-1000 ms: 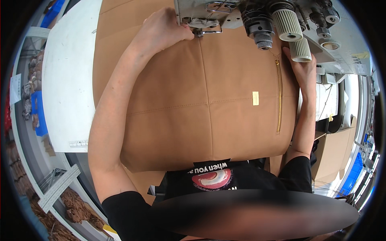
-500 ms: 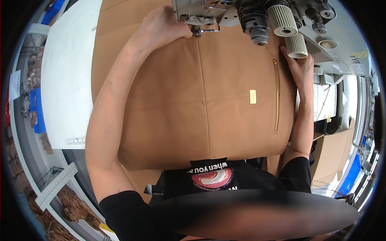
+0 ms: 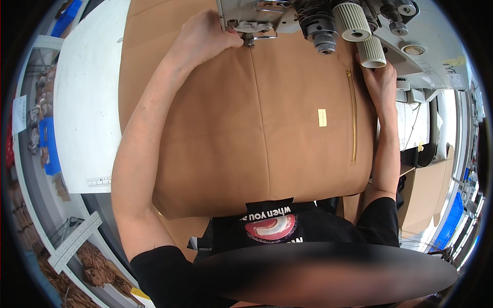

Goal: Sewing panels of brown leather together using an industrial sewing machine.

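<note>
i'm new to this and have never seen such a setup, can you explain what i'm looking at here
There is no robot: the grips are a person's two bare hands. A wide fisheye camera on the person's head looks down, so straight edges look bent. At the top is what looks like a sewing machine. On the white table lies tan material with a gold zipper and a small pale label. The left grip rests on the material beside the machine's foot. The right grip is at its right edge; its fingers are mostly hidden.
</note>
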The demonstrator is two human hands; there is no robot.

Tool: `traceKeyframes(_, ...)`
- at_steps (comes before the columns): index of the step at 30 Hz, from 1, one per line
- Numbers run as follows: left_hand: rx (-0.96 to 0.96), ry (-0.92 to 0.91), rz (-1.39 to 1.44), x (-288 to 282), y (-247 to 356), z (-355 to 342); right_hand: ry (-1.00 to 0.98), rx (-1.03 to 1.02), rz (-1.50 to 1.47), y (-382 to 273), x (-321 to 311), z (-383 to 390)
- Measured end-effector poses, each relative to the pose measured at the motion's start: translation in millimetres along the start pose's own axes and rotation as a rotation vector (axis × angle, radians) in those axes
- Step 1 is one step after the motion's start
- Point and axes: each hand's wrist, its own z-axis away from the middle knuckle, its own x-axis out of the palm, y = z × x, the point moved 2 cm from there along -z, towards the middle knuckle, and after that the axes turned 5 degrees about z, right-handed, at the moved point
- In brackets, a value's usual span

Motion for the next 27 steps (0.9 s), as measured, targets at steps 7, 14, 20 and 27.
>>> traceKeyframes(7,-0.063,-0.065,-0.097,-1,-4,-8,0.017,-0.005,0.029,2,1,0)
traceKeyframes(14,0.291,0.169,-0.618,-2,0,21,-0.093,0.110,-0.031,-13,-20,11)
traceKeyframes(20,0.407,0.042,-0.650,15,31,90,-0.260,0.041,-0.327,1,-25,43)
traceKeyframes(27,0.369,0.011,-0.624,10,25,86,-0.242,0.090,-0.352,2,-21,42)
